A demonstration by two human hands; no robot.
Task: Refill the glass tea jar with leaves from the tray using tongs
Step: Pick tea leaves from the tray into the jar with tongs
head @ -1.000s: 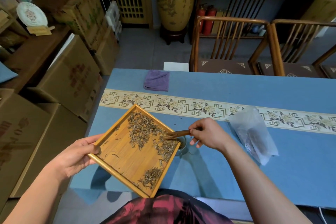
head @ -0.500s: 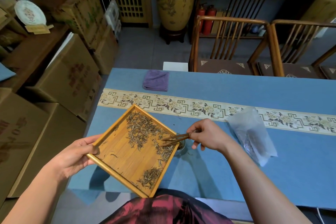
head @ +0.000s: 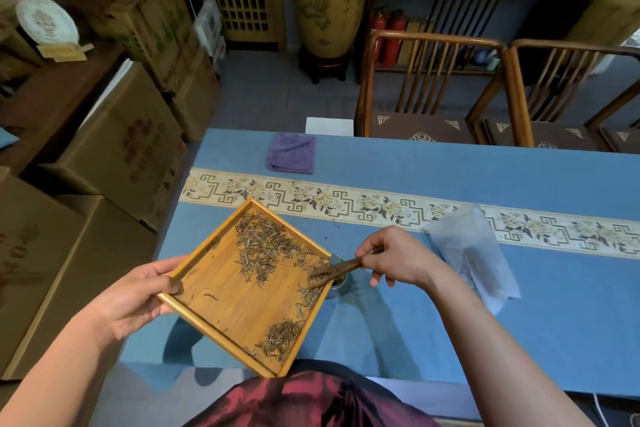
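My left hand (head: 138, 291) grips the left corner of a square bamboo tray (head: 225, 308), held above the blue table and tilted toward its right edge. Dry tea leaves (head: 263, 250) lie scattered on the tray, with a small pile (head: 282, 336) near its lower corner. My right hand (head: 394, 258) holds dark wooden tongs (head: 334, 270), whose tips rest on leaves at the tray's right edge. The glass tea jar (head: 341, 282) stands on the table just beyond that edge, mostly hidden by the tray and tongs.
A clear plastic bag (head: 474, 253) lies right of my right hand. A folded purple cloth (head: 292, 153) sits at the table's far side, past the patterned runner (head: 381, 206). Cardboard boxes (head: 117, 149) stand left of the table and wooden chairs (head: 426, 90) behind it.
The tongs' tips have slid down and right along the tray's right edge, toward the jar. The tray has stayed almost still in my left hand.
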